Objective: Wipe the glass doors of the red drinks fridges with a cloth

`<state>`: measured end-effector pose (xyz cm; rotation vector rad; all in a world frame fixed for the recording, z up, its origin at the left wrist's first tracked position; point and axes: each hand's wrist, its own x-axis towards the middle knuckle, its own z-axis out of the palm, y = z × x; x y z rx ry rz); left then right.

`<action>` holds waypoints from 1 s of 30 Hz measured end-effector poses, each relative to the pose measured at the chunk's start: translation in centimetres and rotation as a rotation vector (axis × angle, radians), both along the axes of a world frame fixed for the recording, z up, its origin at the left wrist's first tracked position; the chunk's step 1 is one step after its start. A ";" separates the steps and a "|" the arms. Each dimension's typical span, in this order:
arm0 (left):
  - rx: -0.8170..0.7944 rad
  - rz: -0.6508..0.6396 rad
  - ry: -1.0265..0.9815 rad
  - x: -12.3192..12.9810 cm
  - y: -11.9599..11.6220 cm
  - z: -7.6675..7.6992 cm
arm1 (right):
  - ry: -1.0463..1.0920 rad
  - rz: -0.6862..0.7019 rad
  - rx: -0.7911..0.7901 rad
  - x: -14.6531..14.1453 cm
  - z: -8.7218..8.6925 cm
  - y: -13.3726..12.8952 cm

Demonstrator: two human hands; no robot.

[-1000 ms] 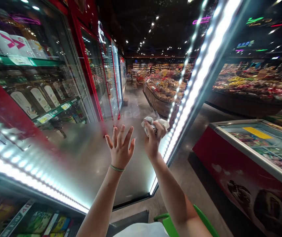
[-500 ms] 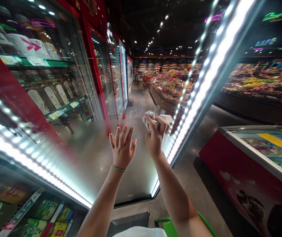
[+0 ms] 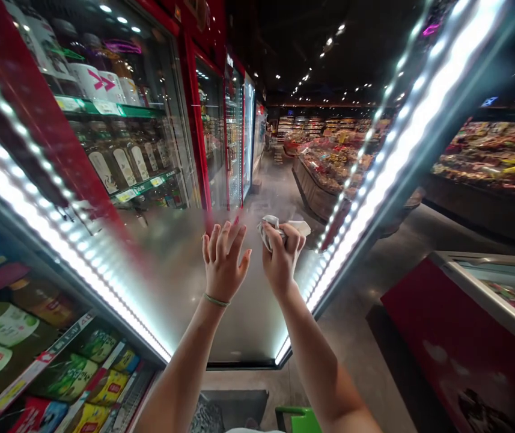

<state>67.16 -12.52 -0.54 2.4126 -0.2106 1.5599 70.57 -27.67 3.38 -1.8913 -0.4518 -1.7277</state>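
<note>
In front of me stands a fogged glass door (image 3: 239, 319), framed by bright strips of light on its left and right sides. My left hand (image 3: 225, 261) is raised at the glass with its fingers spread and nothing in it; whether the palm presses on the pane I cannot tell. A green band circles that wrist. Just to the right, my right hand (image 3: 280, 255) is closed around a crumpled white cloth (image 3: 270, 224). Part of the cloth sticks out past the knuckles, against or very near the foggy pane.
Shelves with bottles and green and yellow packets (image 3: 108, 385) lie at the lower left. Beyond the glass are red-framed drink coolers (image 3: 194, 120). A red chest freezer (image 3: 446, 337) stands on the right, and something green (image 3: 300, 418) is below my right arm.
My view has turned left, so the surroundings sit further right. The right hand, still gripping the cloth, has shifted slightly down and nearer the left hand. The left hand stays spread.
</note>
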 end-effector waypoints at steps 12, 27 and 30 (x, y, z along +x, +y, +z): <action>-0.126 -0.004 -0.025 0.0 4.5 0.5 | 0.014 -0.046 0.032 -0.6 0.0 2.1; 0.010 -0.128 -0.153 1.2 12.7 -0.4 | -0.023 -0.206 0.294 0.2 -0.2 6.5; -0.024 -0.145 -0.141 1.5 13.9 -1.0 | -0.016 -0.206 0.330 0.2 -0.8 6.7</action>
